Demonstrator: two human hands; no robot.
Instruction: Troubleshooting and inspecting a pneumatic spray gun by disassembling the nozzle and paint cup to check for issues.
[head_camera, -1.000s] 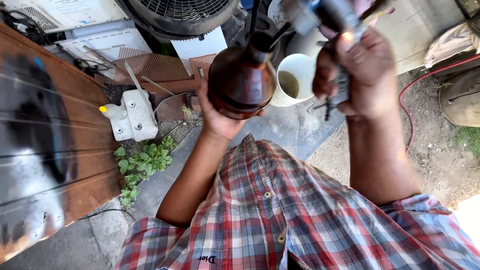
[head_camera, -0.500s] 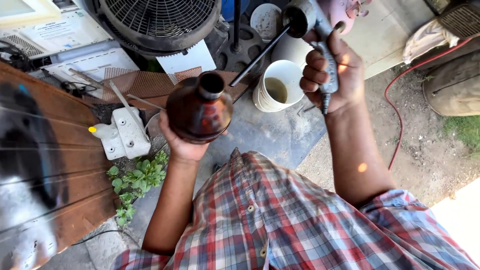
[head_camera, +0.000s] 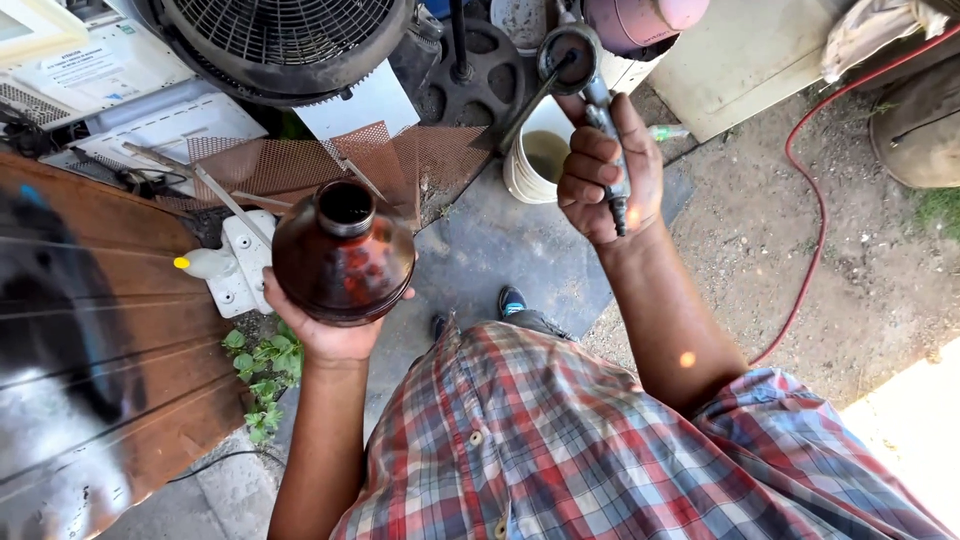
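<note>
I see the left hand (head_camera: 325, 335) cupping an uncapped brown jar (head_camera: 343, 255); right hand (head_camera: 608, 170) grips the separated spray gun (head_camera: 585, 75); refitting remains.

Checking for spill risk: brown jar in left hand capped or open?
Open: the brown jar shows a dark uncapped mouth, upright on the left hand.

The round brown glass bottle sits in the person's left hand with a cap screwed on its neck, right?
Not quite. The round brown glass bottle does rest in the left hand, but the head view shows its neck open, with no cap on it.
</note>
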